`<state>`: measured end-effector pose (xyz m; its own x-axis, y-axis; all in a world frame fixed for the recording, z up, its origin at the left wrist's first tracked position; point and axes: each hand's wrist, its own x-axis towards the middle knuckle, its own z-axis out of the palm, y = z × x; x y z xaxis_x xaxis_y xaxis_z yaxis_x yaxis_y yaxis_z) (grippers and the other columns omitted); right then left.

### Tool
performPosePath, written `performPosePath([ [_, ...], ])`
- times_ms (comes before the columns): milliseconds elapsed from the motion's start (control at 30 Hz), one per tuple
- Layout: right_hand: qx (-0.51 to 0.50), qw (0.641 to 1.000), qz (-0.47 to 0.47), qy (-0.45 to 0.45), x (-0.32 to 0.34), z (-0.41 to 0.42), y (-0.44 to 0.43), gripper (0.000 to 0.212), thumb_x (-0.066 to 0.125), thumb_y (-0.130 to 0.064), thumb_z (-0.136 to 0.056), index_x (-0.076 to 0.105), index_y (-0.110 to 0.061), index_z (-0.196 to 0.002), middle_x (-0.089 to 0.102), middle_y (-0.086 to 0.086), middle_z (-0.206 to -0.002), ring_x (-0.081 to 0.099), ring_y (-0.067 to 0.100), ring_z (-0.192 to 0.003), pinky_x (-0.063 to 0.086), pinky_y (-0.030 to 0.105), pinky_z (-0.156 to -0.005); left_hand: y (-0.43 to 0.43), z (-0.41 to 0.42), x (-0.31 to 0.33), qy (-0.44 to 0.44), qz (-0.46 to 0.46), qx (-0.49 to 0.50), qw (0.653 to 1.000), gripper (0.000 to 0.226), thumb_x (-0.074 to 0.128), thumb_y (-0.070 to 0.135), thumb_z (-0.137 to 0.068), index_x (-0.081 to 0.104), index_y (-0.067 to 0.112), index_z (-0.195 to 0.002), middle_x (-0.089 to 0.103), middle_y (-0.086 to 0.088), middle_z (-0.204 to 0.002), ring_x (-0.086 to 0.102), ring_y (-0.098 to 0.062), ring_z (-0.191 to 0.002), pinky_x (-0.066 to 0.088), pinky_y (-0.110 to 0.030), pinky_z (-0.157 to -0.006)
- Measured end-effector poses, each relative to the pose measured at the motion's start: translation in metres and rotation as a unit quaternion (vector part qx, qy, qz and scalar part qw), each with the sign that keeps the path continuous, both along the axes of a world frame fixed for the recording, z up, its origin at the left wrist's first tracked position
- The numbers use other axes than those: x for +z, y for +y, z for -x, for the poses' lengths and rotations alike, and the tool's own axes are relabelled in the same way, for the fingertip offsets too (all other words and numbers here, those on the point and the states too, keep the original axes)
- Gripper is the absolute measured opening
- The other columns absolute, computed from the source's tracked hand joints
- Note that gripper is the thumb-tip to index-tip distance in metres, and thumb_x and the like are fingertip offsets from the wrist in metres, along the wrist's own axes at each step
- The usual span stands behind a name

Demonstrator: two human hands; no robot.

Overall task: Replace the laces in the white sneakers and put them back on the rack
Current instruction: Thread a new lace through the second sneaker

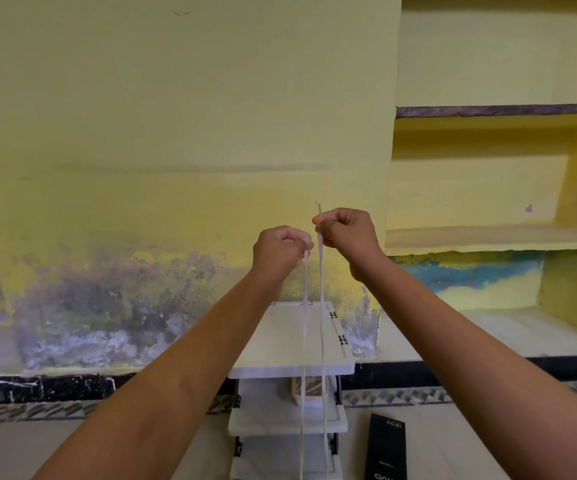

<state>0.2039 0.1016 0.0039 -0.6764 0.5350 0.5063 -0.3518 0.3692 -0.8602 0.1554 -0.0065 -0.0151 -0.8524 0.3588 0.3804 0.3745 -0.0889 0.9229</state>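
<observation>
Both my hands are raised in front of the yellow wall, each pinching one strand of a white lace (322, 306). My left hand (280, 249) pinches the left strand near its top. My right hand (346, 233) pinches the right strand a little higher, and the lace tip sticks up above its fingers. The two strands hang straight down side by side and run out of the frame at the bottom. Below them stands a white tiered rack (292, 341) with a woven light-coloured shoe (309, 389) on its second shelf. No white sneaker is in view.
A black box (385, 448) lies on the tiled floor right of the rack. Built-in yellow wall shelves (494, 237) fill the right side. The wall behind the rack is stained and peeling, with a black skirting band along its foot.
</observation>
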Motion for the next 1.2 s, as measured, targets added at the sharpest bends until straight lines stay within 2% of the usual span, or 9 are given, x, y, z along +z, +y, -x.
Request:
performPosePath([
  [100,0.024,0.998,0.037,-0.033,-0.02,-0.001,0.003,0.014,0.051,-0.005,-0.091,0.059,-0.008,-0.08,0.058,0.004,-0.072,0.057,0.018,-0.062,0.051,0.033,-0.067,-0.003,0.001,-0.014,-0.038,0.011,-0.023,0.999,0.018,0.048,0.007,-0.094,0.054,0.014,-0.079,0.065,-0.008,-0.08,0.063,-0.016,-0.067,0.051,-0.024,-0.063],
  [200,-0.005,0.996,0.047,-0.079,-0.053,0.001,0.01,0.012,0.049,-0.011,-0.093,0.052,-0.01,-0.081,0.05,0.002,-0.067,0.042,0.015,-0.05,0.037,0.025,-0.05,-0.006,0.006,-0.039,-0.038,0.035,-0.048,0.997,0.017,0.047,0.007,-0.094,0.054,0.014,-0.08,0.057,-0.007,-0.071,0.052,-0.013,-0.051,0.046,-0.017,-0.047],
  [400,-0.059,0.974,-0.072,-0.208,-0.156,-0.001,0.033,0.02,0.057,-0.021,-0.09,0.053,-0.014,-0.072,0.061,0.006,-0.08,0.054,0.021,-0.076,0.038,0.029,-0.067,-0.005,0.028,-0.138,-0.031,0.195,-0.033,0.98,0.02,0.048,0.017,-0.096,0.056,0.022,-0.078,0.044,0.004,-0.06,0.031,-0.002,-0.032,0.026,-0.013,-0.035],
  [500,-0.048,0.958,-0.074,-0.272,-0.216,-0.007,0.04,0.016,0.059,-0.024,-0.089,0.057,-0.016,-0.075,0.062,0.002,-0.081,0.058,0.019,-0.08,0.043,0.028,-0.072,-0.008,0.026,-0.198,-0.015,0.256,-0.046,0.965,0.021,0.059,0.015,-0.09,0.056,0.025,-0.071,0.053,0.009,-0.065,0.047,0.001,-0.049,0.037,-0.017,-0.048],
  [600,-0.031,0.939,-0.076,-0.335,-0.275,-0.014,0.043,0.012,0.06,-0.026,-0.087,0.06,-0.018,-0.079,0.059,-0.003,-0.072,0.056,0.015,-0.072,0.042,0.027,-0.063,-0.01,0.019,-0.259,-0.021,0.319,-0.081,0.944,0.022,0.066,0.011,-0.083,0.059,0.026,-0.069,0.063,0.002,-0.08,0.059,-0.011,-0.078,0.045,-0.025,-0.071],
  [700,-0.006,0.923,-0.066,-0.38,-0.324,-0.021,0.041,0.008,0.063,-0.026,-0.087,0.059,-0.02,-0.091,0.054,-0.008,-0.074,0.053,0.009,-0.071,0.043,0.027,-0.067,-0.018,0.008,-0.319,-0.037,0.408,-0.11,0.906,0.013,0.067,0.009,-0.08,0.065,0.018,-0.071,0.068,-0.005,-0.084,0.063,-0.021,-0.087,0.047,-0.028,-0.078],
  [867,0.087,0.861,-0.112,-0.489,-0.383,-0.027,0.035,0.037,0.064,-0.027,-0.086,0.055,-0.022,-0.121,0.058,0.003,-0.114,0.056,0.017,-0.1,0.047,0.031,-0.089,-0.027,0.003,-0.385,-0.018,0.505,-0.145,0.851,0.014,0.072,0.023,-0.078,0.071,0.016,-0.091,0.068,-0.001,-0.102,0.062,-0.017,-0.096,0.049,-0.027,-0.084],
  [1067,0.232,0.715,-0.204,-0.628,-0.437,-0.028,0.024,0.082,0.065,-0.046,-0.082,0.021,-0.025,-0.148,0.031,0.006,-0.151,0.032,0.025,-0.137,0.027,0.038,-0.11,-0.014,0.002,-0.419,0.02,0.578,-0.16,0.8,0.035,0.065,0.042,-0.082,0.063,0.023,-0.112,0.064,-0.001,-0.113,0.06,-0.018,-0.101,0.043,-0.024,-0.077],
  [1200,0.236,0.702,-0.185,-0.646,-0.456,-0.028,0.022,0.086,0.066,-0.054,-0.077,0.019,-0.034,-0.147,0.033,0.003,-0.15,0.033,0.023,-0.136,0.029,0.039,-0.109,-0.001,-0.003,-0.439,0.048,0.598,-0.153,0.785,0.034,0.057,0.043,-0.087,0.059,0.027,-0.117,0.063,-0.002,-0.114,0.059,-0.02,-0.101,0.039,-0.025,-0.074],
])
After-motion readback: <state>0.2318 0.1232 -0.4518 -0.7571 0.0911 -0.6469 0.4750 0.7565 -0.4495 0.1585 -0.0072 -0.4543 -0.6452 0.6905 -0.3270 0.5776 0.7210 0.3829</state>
